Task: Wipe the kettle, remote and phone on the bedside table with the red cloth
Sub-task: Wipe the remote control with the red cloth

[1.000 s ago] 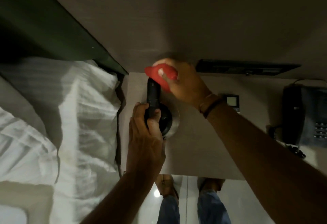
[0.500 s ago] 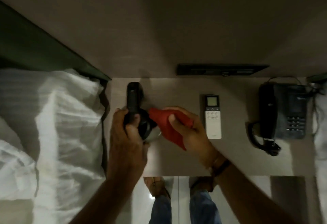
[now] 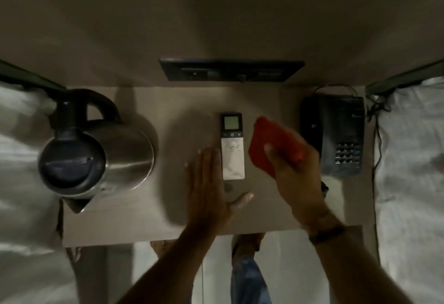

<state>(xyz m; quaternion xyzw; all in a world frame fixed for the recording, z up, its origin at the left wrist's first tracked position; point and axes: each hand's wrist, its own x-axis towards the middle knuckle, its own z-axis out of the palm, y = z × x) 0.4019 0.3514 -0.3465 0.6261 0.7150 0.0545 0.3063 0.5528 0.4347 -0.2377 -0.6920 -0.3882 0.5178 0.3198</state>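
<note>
- A steel kettle (image 3: 101,150) with a black lid and handle stands at the left end of the tabletop (image 3: 149,217)
- A slim white remote (image 3: 232,146) lies at the middle, screen end towards the wall
- The left hand (image 3: 211,190) lies flat and spread, holding nothing, fingers just left of the remote, thumb below it
- The right hand (image 3: 296,171) grips a bunched red cloth (image 3: 270,145), just right of the remote
- A dark desk phone (image 3: 336,133) sits at the right end
- White bedding (image 3: 413,183) flanks both sides
</note>
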